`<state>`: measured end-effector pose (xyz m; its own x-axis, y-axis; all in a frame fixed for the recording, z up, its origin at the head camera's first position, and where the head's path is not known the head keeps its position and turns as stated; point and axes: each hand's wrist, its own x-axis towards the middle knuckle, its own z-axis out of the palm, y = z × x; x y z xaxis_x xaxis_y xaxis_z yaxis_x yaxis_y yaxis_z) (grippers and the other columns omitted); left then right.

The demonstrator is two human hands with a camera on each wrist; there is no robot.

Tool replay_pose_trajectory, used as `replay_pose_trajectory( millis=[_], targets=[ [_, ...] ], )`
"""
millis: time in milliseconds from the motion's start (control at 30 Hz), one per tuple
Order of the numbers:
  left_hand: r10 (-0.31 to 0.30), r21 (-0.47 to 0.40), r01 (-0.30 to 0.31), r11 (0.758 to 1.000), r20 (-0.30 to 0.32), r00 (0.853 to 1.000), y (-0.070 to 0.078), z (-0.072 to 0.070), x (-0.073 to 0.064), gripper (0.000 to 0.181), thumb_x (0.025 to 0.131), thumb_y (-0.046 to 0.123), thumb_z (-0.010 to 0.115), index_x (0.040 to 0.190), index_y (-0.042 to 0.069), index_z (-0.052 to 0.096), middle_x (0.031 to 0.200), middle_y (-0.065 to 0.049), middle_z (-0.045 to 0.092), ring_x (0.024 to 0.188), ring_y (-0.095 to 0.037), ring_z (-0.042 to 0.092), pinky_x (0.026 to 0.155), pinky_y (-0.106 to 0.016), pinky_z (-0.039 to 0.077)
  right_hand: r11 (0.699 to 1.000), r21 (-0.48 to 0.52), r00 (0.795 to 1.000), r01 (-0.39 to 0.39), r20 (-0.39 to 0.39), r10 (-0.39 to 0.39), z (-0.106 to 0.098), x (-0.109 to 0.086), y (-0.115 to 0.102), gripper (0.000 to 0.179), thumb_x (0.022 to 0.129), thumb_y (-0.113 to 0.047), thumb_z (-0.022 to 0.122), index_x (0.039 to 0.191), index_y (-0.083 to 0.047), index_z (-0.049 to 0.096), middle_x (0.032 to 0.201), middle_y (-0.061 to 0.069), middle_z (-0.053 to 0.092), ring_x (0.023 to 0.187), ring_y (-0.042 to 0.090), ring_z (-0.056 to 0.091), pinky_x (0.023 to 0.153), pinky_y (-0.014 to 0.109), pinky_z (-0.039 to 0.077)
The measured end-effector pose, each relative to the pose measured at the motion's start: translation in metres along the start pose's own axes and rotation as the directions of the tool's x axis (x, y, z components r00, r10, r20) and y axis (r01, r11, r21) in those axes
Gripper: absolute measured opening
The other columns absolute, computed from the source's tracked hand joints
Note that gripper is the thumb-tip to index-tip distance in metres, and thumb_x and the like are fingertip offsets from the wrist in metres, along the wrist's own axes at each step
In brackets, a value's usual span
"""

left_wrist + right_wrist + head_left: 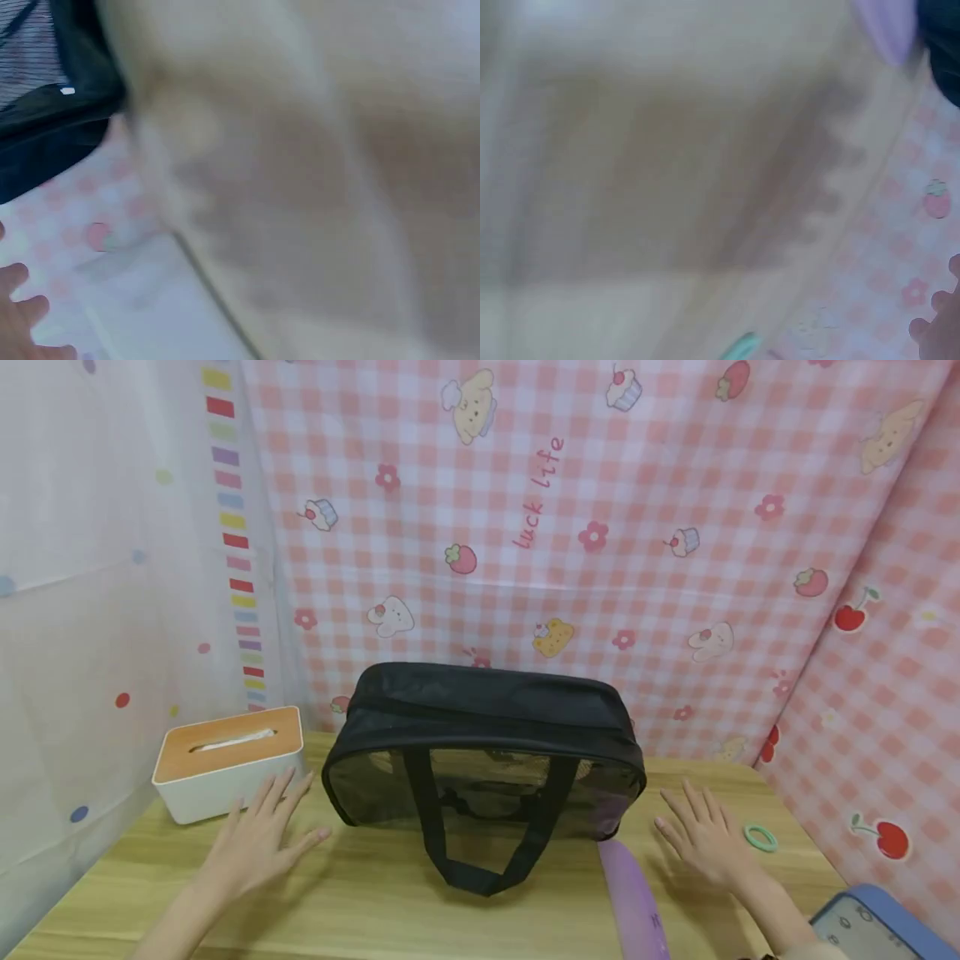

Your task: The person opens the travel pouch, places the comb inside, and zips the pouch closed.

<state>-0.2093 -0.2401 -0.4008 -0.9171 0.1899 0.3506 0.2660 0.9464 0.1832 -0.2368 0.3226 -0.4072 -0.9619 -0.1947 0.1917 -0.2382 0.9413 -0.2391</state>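
Observation:
A black bag with see-through sides stands in the middle of the wooden table, its strap handle hanging toward me. To its left my left hand is spread with straight fingers, holding nothing, in front of a tissue box. On the other side my right hand is spread too, between a purple, slightly see-through long item and a green ring. In the left wrist view, fingertips show at the lower left near the bag's dark edge.
The wooden table meets a pink checked cloth behind the bag. A white cloth hangs at the left, another pink one at the right. A blue-framed item lies at the lower right corner.

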Motion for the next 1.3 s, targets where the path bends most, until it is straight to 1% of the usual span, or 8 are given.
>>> replay_pose_trajectory(
  millis=[100, 167, 300, 400, 567, 767, 1000, 1300],
  targets=[
    [0.079, 0.000, -0.080, 0.997, -0.117, 0.990, 0.010, -0.014, 0.013, 0.077, 0.082, 0.052, 0.059, 0.142, 0.013, 0.032, 0.145, -0.018, 0.033, 0.128, -0.042, 0.035, 0.097, -0.069, 0.028, 0.999, -0.019, 0.997, 0.046, -0.064, -0.047, -0.008, 0.010, -0.009, 0.052, 0.096, -0.039, 0.042, 0.132, -0.003, 0.046, 0.143, 0.033, 0.022, 0.127, 0.058, 0.018, 0.098, 0.071, 0.018],
    [0.145, -0.010, -0.151, 0.989, -0.221, 0.964, 0.016, -0.023, 0.022, 0.078, 0.077, 0.046, 0.068, 0.141, 0.013, 0.036, 0.142, -0.017, 0.038, 0.123, -0.041, 0.042, 0.094, -0.064, 0.036, 0.997, -0.019, 0.992, 0.070, -0.106, -0.072, -0.014, 0.017, -0.015, 0.046, 0.096, -0.035, 0.043, 0.129, -0.003, 0.050, 0.141, 0.033, 0.026, 0.124, 0.058, 0.024, 0.095, 0.072, 0.024],
    [0.256, -0.021, -0.294, 0.956, -0.438, 0.862, 0.031, -0.037, 0.036, 0.077, 0.068, 0.024, 0.079, 0.135, 0.011, 0.044, 0.131, -0.017, 0.050, 0.110, -0.037, 0.054, 0.073, -0.042, 0.054, 0.990, 0.112, 0.992, 0.086, -0.101, -0.075, -0.025, 0.030, -0.029, 0.045, 0.099, -0.030, 0.037, 0.127, 0.002, 0.051, 0.137, 0.032, 0.035, 0.120, 0.055, 0.034, 0.092, 0.068, 0.033],
    [0.274, -0.056, -0.362, 0.930, -0.551, 0.789, 0.044, -0.042, 0.040, 0.063, 0.064, 0.007, 0.080, 0.121, 0.006, 0.056, 0.113, -0.013, 0.060, 0.091, -0.028, 0.062, 0.058, -0.024, 0.050, 0.953, 0.302, 1.000, 0.026, -0.008, -0.025, -0.031, 0.039, -0.040, 0.054, 0.101, -0.036, 0.027, 0.131, 0.004, 0.044, 0.135, 0.031, 0.040, 0.122, 0.051, 0.037, 0.094, 0.063, 0.036],
    [0.223, -0.140, -0.397, 0.907, -0.641, 0.735, 0.060, -0.041, 0.043, 0.040, 0.061, -0.007, 0.078, 0.098, 0.002, 0.065, 0.086, -0.007, 0.061, 0.073, -0.018, 0.062, 0.066, -0.010, 0.049, 0.833, 0.545, 0.996, -0.093, 0.064, 0.069, -0.032, 0.048, -0.051, 0.061, 0.100, -0.041, 0.021, 0.127, 0.007, 0.048, 0.127, 0.028, 0.050, 0.112, 0.036, 0.053, 0.093, 0.048, 0.046],
    [0.173, -0.173, -0.370, 0.913, -0.657, 0.734, 0.064, -0.039, 0.044, 0.034, 0.061, -0.008, 0.078, 0.092, 0.002, 0.067, 0.081, -0.006, 0.063, 0.069, -0.016, 0.063, 0.065, -0.013, 0.050, 0.766, 0.615, 0.982, -0.189, 0.097, 0.165, -0.030, 0.048, -0.055, 0.066, 0.100, -0.043, 0.022, 0.107, 0.010, 0.060, 0.098, 0.014, 0.065, 0.080, 0.007, 0.060, 0.082, 0.032, 0.053],
    [0.134, -0.198, -0.328, 0.924, -0.635, 0.761, 0.067, -0.038, 0.043, 0.030, 0.063, -0.007, 0.077, 0.091, 0.002, 0.067, 0.081, -0.006, 0.063, 0.069, -0.016, 0.061, 0.063, -0.014, 0.049, 0.728, 0.651, 0.976, -0.215, 0.162, 0.144, -0.029, 0.044, -0.056, 0.060, 0.100, -0.040, 0.019, 0.088, 0.002, 0.060, 0.075, 0.004, 0.059, 0.074, 0.015, 0.059, 0.074, 0.028, 0.052],
    [0.138, -0.199, -0.336, 0.921, -0.640, 0.756, 0.066, -0.037, 0.043, 0.031, 0.063, -0.008, 0.077, 0.091, 0.002, 0.067, 0.082, -0.006, 0.063, 0.070, -0.015, 0.061, 0.067, -0.006, 0.045, 0.739, 0.640, 0.971, -0.210, 0.224, 0.082, -0.024, 0.044, -0.056, 0.057, 0.100, -0.039, 0.018, 0.110, 0.008, 0.050, 0.084, 0.007, 0.055, 0.078, 0.018, 0.055, 0.074, 0.030, 0.050]
  ],
)
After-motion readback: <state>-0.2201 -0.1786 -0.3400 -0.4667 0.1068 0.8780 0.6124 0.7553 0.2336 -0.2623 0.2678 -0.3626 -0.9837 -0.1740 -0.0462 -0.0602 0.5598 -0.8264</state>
